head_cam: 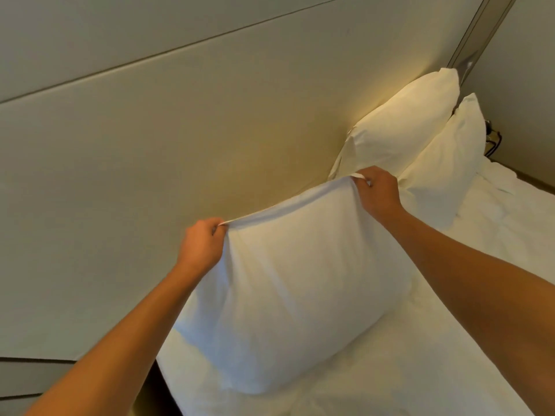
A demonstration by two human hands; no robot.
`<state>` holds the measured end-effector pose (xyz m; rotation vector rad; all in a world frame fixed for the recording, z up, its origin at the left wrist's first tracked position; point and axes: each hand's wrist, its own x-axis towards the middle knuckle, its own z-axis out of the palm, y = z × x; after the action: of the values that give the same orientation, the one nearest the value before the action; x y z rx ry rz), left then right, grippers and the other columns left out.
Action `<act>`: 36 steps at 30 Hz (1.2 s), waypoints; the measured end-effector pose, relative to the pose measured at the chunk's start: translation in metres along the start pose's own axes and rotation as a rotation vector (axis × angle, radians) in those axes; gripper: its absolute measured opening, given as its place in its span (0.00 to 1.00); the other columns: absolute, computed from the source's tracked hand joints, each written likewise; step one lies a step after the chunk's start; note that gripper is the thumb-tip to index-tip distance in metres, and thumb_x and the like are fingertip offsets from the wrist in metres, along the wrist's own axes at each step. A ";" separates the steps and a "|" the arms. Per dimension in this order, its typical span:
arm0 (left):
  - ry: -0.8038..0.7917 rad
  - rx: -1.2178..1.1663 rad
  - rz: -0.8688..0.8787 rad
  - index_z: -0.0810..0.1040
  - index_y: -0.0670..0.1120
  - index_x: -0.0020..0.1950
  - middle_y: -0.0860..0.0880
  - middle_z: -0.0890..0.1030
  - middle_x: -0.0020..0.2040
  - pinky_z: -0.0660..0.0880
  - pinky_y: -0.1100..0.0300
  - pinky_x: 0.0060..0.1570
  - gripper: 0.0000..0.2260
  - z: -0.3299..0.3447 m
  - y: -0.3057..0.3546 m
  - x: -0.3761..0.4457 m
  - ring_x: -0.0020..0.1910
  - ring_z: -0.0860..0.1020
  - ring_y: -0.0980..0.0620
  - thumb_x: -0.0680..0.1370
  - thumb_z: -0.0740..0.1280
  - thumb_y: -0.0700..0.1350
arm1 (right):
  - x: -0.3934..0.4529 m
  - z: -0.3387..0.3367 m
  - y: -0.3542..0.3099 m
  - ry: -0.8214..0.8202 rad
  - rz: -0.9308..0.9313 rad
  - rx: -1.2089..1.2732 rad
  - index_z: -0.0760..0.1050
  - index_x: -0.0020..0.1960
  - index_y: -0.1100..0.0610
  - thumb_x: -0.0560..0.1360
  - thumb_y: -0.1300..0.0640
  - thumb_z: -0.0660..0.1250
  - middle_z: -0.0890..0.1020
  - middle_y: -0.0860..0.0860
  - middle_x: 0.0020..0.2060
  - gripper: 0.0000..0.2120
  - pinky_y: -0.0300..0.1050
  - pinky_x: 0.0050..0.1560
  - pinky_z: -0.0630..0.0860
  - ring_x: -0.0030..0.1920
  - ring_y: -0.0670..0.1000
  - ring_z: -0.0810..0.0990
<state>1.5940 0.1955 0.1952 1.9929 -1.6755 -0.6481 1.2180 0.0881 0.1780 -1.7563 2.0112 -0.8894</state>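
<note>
**Mia:** What is on the left?

**Ben:** The left hand (204,244). Its fingers are curled tight and pinch the top left corner of the pillow (288,295).

**Mia:** Where is the pillow?

**Ben:** It stands on the bed (495,265), in front of the padded wall (150,175). I think it is soft, puffy and light. The cloth corners are the best spots to grab.

**Mia:** And the right hand (378,193)?

**Ben:** Its fingers are curled too. They pinch the top right corner.

**Mia:** How many pillows?

**Ben:** Three. One is held. Two more lean on the right, the back pillow (402,127) and the front pillow (441,172). Two hands, one bed.
</note>
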 end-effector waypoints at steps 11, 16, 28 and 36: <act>0.133 0.006 0.000 0.81 0.45 0.59 0.42 0.84 0.52 0.74 0.53 0.48 0.09 0.008 -0.029 0.027 0.54 0.80 0.40 0.83 0.64 0.45 | 0.014 0.068 -0.040 -0.221 -0.158 0.046 0.64 0.81 0.54 0.85 0.45 0.59 0.64 0.53 0.81 0.27 0.50 0.81 0.59 0.80 0.55 0.63; 0.056 0.318 0.265 0.65 0.46 0.80 0.40 0.57 0.83 0.58 0.43 0.78 0.29 0.053 -0.042 -0.008 0.82 0.52 0.40 0.81 0.68 0.51 | -0.065 0.129 0.002 -0.372 -0.038 -0.080 0.60 0.83 0.54 0.83 0.48 0.65 0.61 0.57 0.82 0.31 0.51 0.80 0.59 0.81 0.57 0.60; -0.245 0.668 0.339 0.52 0.53 0.84 0.44 0.42 0.84 0.46 0.39 0.80 0.32 0.091 -0.101 -0.016 0.83 0.42 0.42 0.83 0.58 0.59 | -0.143 0.196 -0.002 -0.636 0.195 -0.139 0.40 0.84 0.39 0.78 0.37 0.69 0.41 0.58 0.84 0.47 0.54 0.74 0.66 0.82 0.62 0.58; -0.235 0.637 0.415 0.57 0.53 0.82 0.45 0.50 0.84 0.48 0.39 0.79 0.33 0.080 -0.119 0.011 0.83 0.50 0.43 0.80 0.61 0.61 | -0.132 0.213 -0.013 -0.626 0.249 -0.227 0.39 0.84 0.41 0.79 0.36 0.66 0.44 0.59 0.84 0.47 0.57 0.76 0.65 0.82 0.62 0.59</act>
<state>1.6383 0.2001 0.0580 1.8904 -2.5925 -0.2088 1.3837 0.1646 0.0056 -1.5755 1.8773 -0.0145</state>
